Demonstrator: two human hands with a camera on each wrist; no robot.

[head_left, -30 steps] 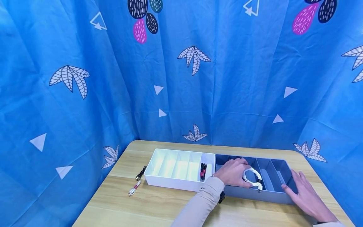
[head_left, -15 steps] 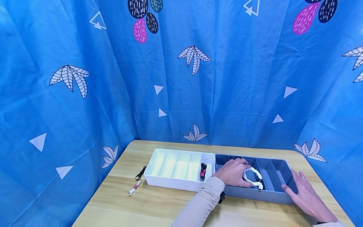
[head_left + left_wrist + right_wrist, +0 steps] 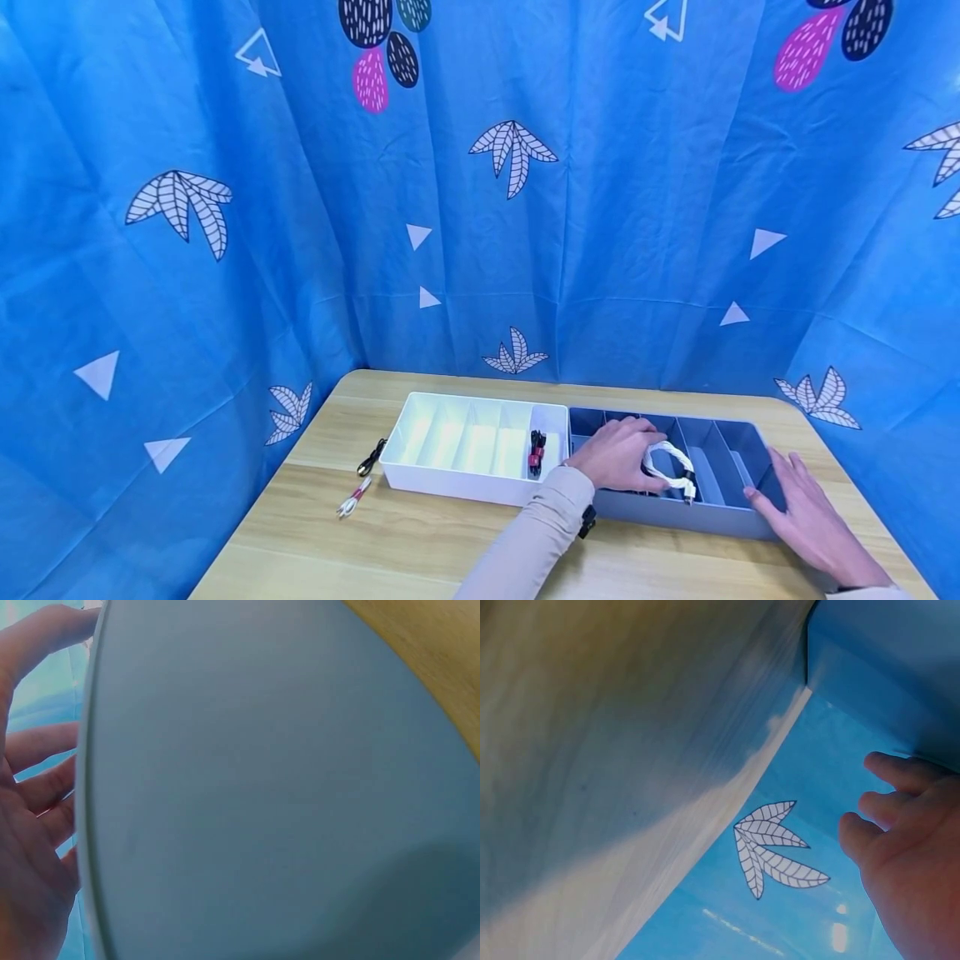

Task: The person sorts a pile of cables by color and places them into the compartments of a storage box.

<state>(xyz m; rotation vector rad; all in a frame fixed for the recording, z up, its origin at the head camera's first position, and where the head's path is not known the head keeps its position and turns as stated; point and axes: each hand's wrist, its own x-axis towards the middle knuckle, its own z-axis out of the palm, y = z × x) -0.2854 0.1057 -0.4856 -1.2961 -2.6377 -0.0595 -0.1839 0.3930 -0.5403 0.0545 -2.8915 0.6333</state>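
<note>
In the head view my left hand (image 3: pixel 617 454) pinches a coiled white cable (image 3: pixel 678 457) above the dark grey divided box (image 3: pixel 697 518). The cable's plug hangs down over the front rim. My right hand (image 3: pixel 813 518) rests at the box's right end, thumb over the front rim and fingers along the end wall. The left wrist view shows the left hand (image 3: pixel 37 795) behind the box wall (image 3: pixel 247 772), where the cable is hidden. In the right wrist view the right hand (image 3: pixel 915 832) lies beside the box (image 3: pixel 885 682), its fingers loosely extended.
A white divided box (image 3: pixel 457 482) adjoins the grey one on the left, with black cables (image 3: pixel 537 454) bound by red ties in its rightmost compartment. Left of it on the wooden table (image 3: pixel 315 542) lie a black cable (image 3: pixel 372 458) and a white cable (image 3: pixel 354 497). Blue curtain (image 3: pixel 525 250) surrounds the table.
The coiled cable's plug end has shifted slightly under the left hand's fingers. Both hands otherwise stay in place.
</note>
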